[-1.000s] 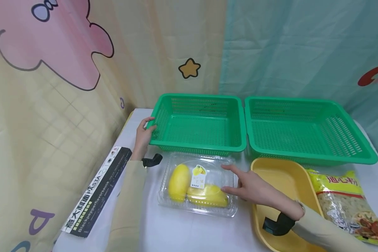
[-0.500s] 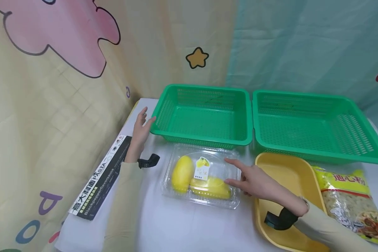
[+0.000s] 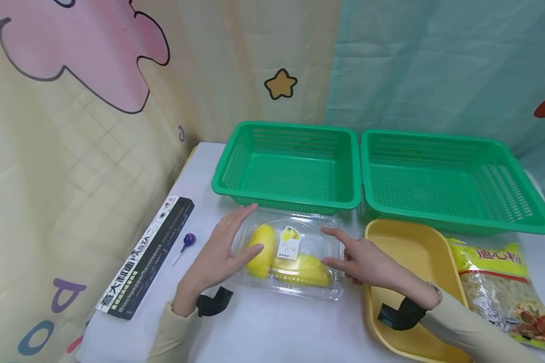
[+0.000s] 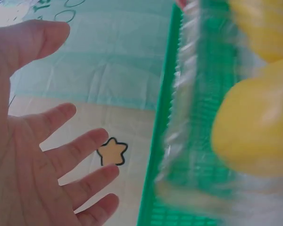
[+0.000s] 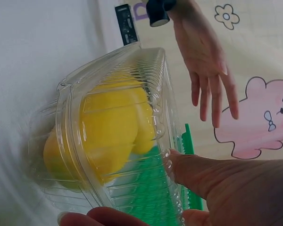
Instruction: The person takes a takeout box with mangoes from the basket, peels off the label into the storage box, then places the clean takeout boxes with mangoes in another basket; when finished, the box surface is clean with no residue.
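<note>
A clear plastic clamshell box (image 3: 259, 288) with a labelled lid sits on the table in the head view. Two yellow mangoes (image 3: 261, 249) show through it. My right hand (image 3: 368, 259) grips the box's right end. In the right wrist view one digit presses on top of the lid and other fingers (image 5: 118, 217) curl at the side near the rim. My left hand (image 3: 222, 252) hovers at the box's left side, thumb over the lid and fingers spread. In the left wrist view the palm faces the box and holds nothing.
Two green baskets (image 3: 290, 199) (image 3: 458, 224) stand side by side at the back. To the right are a yellow tray (image 3: 404, 252) and a bag of pasta (image 3: 495, 282). A long black-and-white pasta box (image 3: 147, 257) and a purple lollipop (image 3: 188, 240) lie on the left.
My left hand has let go of the left basket's rim and moved down and right to the clear box, uncovering the lollipop. My right hand has stayed at the box.
</note>
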`<state>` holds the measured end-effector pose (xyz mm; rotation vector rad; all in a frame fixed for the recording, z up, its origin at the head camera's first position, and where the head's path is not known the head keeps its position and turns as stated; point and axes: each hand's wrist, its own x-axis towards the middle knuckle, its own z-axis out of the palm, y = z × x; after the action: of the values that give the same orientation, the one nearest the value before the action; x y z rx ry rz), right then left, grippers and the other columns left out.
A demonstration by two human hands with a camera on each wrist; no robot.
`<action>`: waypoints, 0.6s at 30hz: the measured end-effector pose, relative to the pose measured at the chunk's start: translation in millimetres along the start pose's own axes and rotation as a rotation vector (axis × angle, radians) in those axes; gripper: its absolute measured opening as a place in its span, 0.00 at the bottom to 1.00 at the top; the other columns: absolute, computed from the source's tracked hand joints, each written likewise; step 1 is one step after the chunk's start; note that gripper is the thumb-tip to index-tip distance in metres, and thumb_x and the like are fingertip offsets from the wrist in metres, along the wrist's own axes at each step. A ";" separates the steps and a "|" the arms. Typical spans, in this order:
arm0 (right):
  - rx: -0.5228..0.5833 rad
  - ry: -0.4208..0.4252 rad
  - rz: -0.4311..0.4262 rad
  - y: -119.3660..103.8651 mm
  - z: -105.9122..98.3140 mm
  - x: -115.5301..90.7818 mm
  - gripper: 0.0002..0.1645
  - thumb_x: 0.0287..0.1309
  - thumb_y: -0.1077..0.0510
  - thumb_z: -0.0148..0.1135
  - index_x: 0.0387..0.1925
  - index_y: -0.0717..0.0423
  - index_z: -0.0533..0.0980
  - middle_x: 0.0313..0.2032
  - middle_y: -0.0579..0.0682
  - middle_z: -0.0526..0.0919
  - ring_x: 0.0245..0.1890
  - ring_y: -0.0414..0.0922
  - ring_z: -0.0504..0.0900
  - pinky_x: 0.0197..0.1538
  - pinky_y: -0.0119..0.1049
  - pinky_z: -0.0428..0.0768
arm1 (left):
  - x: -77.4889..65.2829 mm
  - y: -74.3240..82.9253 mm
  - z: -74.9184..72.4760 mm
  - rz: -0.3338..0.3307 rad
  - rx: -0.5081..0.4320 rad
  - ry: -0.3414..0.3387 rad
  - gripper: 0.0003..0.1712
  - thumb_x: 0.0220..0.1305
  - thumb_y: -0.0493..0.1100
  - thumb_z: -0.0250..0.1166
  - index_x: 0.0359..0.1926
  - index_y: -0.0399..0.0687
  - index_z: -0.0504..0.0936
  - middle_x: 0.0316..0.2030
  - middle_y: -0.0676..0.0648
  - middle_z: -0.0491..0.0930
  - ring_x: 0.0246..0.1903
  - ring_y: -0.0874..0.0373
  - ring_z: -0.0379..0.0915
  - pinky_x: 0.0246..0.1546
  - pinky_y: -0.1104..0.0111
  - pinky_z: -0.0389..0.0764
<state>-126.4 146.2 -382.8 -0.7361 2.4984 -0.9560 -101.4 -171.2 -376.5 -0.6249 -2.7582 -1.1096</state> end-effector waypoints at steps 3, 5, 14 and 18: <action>0.010 0.006 0.000 0.4 0.8 -0.3 0.42 0.60 0.39 0.59 0.70 0.50 0.57 0.12 0.42 0.71 0.10 0.39 0.71 0.17 0.35 0.72 | -0.8 1.9 13.9 0.062 0.097 -0.010 0.42 0.61 0.60 0.60 0.72 0.57 0.55 0.70 0.52 0.55 0.70 0.52 0.43 0.66 0.49 0.48; 0.017 0.012 -0.001 0.4 1.5 0.4 0.42 0.60 0.40 0.60 0.70 0.50 0.58 0.12 0.42 0.71 0.10 0.39 0.71 0.16 0.35 0.72 | -0.4 0.3 21.3 0.088 0.155 -0.019 0.43 0.61 0.62 0.60 0.72 0.57 0.56 0.71 0.52 0.55 0.70 0.51 0.42 0.67 0.52 0.46; -0.022 0.084 -0.077 -0.8 2.4 1.5 0.33 0.60 0.47 0.62 0.64 0.53 0.67 0.13 0.38 0.69 0.11 0.35 0.71 0.16 0.32 0.71 | 0.9 -6.0 40.0 0.142 0.322 -0.031 0.42 0.61 0.66 0.55 0.70 0.50 0.62 0.70 0.48 0.57 0.70 0.48 0.45 0.68 0.54 0.43; -0.083 0.165 -0.145 -4.5 -0.7 4.9 0.23 0.60 0.50 0.63 0.55 0.56 0.75 0.12 0.35 0.67 0.11 0.32 0.68 0.16 0.30 0.67 | 0.3 -7.2 44.9 0.152 0.379 -0.021 0.40 0.61 0.66 0.54 0.66 0.47 0.68 0.68 0.45 0.60 0.69 0.46 0.48 0.68 0.55 0.42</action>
<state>-129.2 140.8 -379.9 -0.9098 2.6717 -1.0047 -102.2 -145.1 -413.8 -0.7761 -2.7706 -0.5307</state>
